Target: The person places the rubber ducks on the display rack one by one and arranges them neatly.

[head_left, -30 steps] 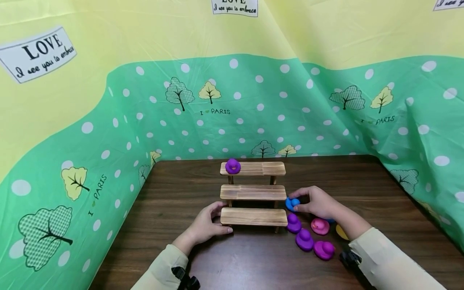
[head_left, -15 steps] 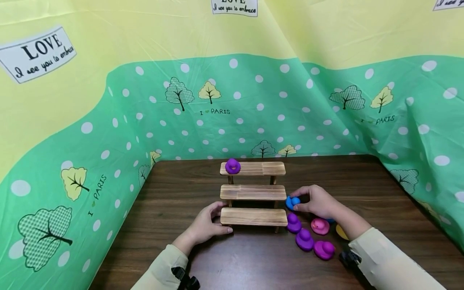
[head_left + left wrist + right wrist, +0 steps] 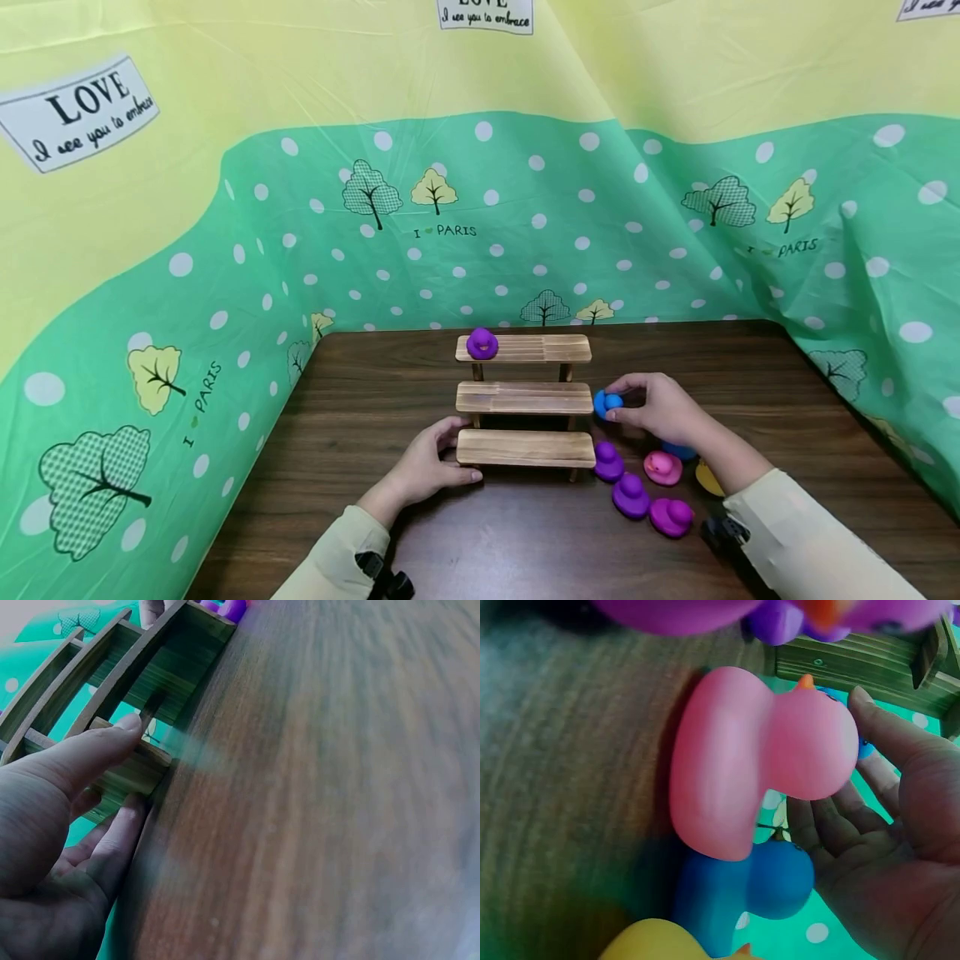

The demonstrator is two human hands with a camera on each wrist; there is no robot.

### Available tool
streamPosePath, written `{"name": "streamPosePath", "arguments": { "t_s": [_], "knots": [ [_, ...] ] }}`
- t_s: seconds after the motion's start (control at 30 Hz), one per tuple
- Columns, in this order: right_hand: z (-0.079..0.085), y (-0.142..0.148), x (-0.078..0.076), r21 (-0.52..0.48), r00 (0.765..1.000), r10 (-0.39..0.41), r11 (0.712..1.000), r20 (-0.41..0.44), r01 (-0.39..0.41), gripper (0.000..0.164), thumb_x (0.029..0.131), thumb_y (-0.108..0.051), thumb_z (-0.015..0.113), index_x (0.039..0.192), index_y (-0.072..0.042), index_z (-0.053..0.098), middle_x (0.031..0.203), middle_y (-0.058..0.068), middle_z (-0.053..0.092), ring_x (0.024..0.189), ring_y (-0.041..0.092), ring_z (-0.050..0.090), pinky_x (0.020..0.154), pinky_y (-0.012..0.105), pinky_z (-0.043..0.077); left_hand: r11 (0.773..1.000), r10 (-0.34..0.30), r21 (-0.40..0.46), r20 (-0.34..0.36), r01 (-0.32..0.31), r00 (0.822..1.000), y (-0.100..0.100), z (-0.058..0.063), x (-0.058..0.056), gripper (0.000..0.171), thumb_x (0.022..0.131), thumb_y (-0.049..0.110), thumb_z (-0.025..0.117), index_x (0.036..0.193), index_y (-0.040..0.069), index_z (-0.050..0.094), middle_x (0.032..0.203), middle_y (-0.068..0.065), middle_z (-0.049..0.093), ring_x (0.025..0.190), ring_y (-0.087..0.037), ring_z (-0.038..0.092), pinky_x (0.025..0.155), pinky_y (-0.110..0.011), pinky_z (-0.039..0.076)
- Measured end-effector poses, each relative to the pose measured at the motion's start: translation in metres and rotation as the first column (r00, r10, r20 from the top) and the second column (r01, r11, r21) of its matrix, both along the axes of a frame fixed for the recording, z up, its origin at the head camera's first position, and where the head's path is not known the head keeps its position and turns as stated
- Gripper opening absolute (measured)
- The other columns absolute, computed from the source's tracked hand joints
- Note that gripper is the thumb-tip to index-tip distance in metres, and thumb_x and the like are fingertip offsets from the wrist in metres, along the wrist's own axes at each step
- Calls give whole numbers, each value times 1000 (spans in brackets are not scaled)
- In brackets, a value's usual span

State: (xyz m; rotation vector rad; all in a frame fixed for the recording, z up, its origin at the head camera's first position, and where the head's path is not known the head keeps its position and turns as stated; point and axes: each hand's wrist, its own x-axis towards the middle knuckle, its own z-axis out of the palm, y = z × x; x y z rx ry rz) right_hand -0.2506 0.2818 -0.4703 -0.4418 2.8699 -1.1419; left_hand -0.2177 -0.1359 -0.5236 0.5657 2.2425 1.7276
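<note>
One blue duck is pinched between the thumb and fingers of the right hand, just beside the right end of the middle shelf. In the head view it now shows higher than half a second ago, level with that end; whether lifted or pushed back, I cannot tell. It is in hand, but on no shelf. The left hand grips the left end of the bottom shelf. A purple duck sits at the left of the top shelf. On the surface, to the right, are three more purple ducks, a pink duck, a yellow duck and a second blue duck, now less covered.
</note>
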Motion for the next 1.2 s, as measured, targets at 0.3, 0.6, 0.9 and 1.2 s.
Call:
{"name": "streamPosePath", "arguments": {
  "t_s": [0.3,0.6,0.9,1.2],
  "knots": [
    [14,-2,1,-9,998,-30,1000,-47,30,37,90,-32,87,119,-11,77,111,6,75,100,24,69,79,35,60,1000,0,-8,-7,0,1000,0,-3,-1,76,77,2,94,142,2,55,124,-11,68,114,-24,65,89,-29,61],
    [34,-2,2,-48,994,-60,997,-91,56,39,94,-34,83,124,-10,75,111,6,76,101,26,71,79,29,61,1000,-4,-7,2,4,1000,0,-5,-1,76,77,2,93,142,2,54,124,-11,68,114,-23,65,89,-29,61],
    [58,-5,2,-132,982,-127,985,-139,109,38,92,-34,83,122,-11,75,112,10,75,99,28,72,75,21,60,1000,-4,-6,4,4,1000,0,-3,-1,74,77,1,93,141,2,55,122,-11,69,113,-23,65,89,-29,61],
    [80,-17,-1,-185,968,-149,976,-200,112,38,93,-34,83,122,-11,75,111,10,75,97,28,72,73,18,60,1000,1,-9,3,-1,1000,0,-1,0,75,77,1,93,142,2,55,126,-12,67,115,-24,65,89,-29,61]
  ]
}}
